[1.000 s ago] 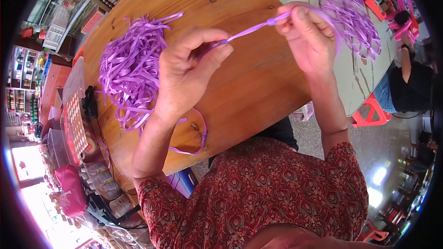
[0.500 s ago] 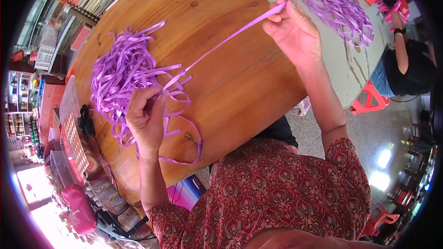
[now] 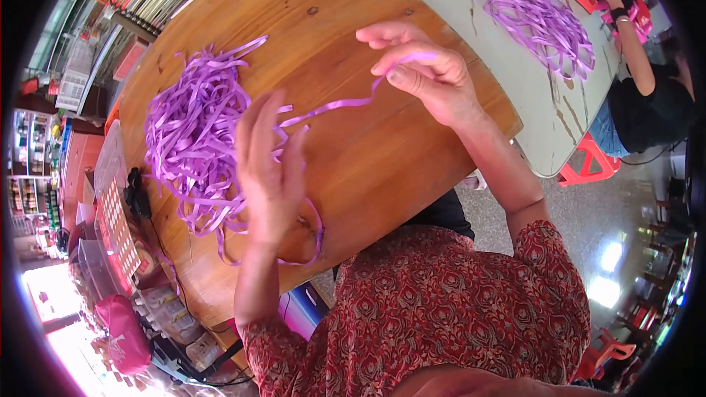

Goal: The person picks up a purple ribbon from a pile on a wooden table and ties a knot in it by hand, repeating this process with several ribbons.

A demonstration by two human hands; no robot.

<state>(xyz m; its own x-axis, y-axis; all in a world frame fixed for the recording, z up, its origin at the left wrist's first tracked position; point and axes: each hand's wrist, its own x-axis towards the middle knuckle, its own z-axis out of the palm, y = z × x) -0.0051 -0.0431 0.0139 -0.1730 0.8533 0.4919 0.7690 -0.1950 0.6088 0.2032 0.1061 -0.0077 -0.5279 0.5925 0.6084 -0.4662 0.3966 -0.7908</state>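
A thin purple ribbon [image 3: 334, 107] runs slack above the wooden tabletop. My right hand [image 3: 434, 77] pinches its end between thumb and forefinger, the other fingers loosely bent. My left hand [image 3: 268, 176] is open, its fingers stretched upward and slightly blurred, in front of the right side of a tangled heap of purple ribbon [image 3: 195, 125]. The ribbon's other end goes toward that heap and is partly hidden by my left fingers. Below my left hand, a loose ribbon loop [image 3: 320, 229] lies near the table's front edge.
Beside the wooden table [image 3: 412, 140] stands a white marble-patterned table [image 3: 544, 110] bearing looped purple ribbon [image 3: 540, 26]. A person [image 3: 647, 95] works at its far right, near a red stool [image 3: 588, 162]. A clear plastic case [image 3: 121, 198] and black cable [image 3: 137, 192] border the left edge.
My left hand has let go of the ribbon and opened. My right hand has come down and left, toward my left hand, so the taut strand now hangs slack. The other person's arm has moved.
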